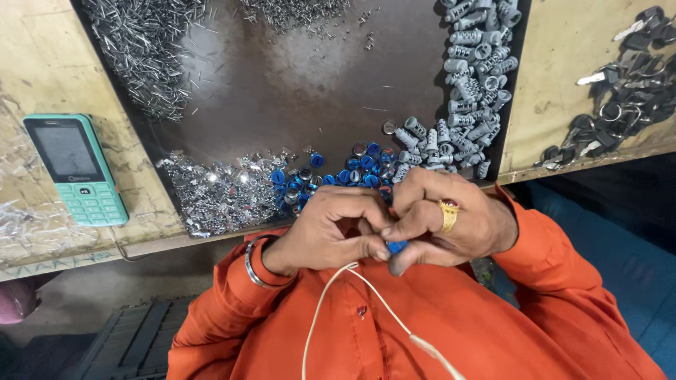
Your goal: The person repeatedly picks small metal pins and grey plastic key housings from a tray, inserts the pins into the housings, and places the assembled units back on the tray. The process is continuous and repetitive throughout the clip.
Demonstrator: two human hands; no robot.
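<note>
A teal keypad phone (76, 169) lies on the desk (39, 70) near its left edge, beside a dark tray (296, 84). In the tray, thin metal pins (144, 53) heap at the far left corner, small shiny metal bits (215, 190) along the near edge, and grey ribbed cylinders (468, 84) down the right side. Dark keys (627, 91) lie piled toward the desk's right edge.

Dark brown worktop (296, 84) between pale boards; thin metal pins (144, 49) heaped far left; shiny small parts (218, 186) near left; blue caps (352, 172) near middle; grey cylinders (468, 84) right; green phone (76, 169) on left board; dark keys (623, 91) on right board.
</note>
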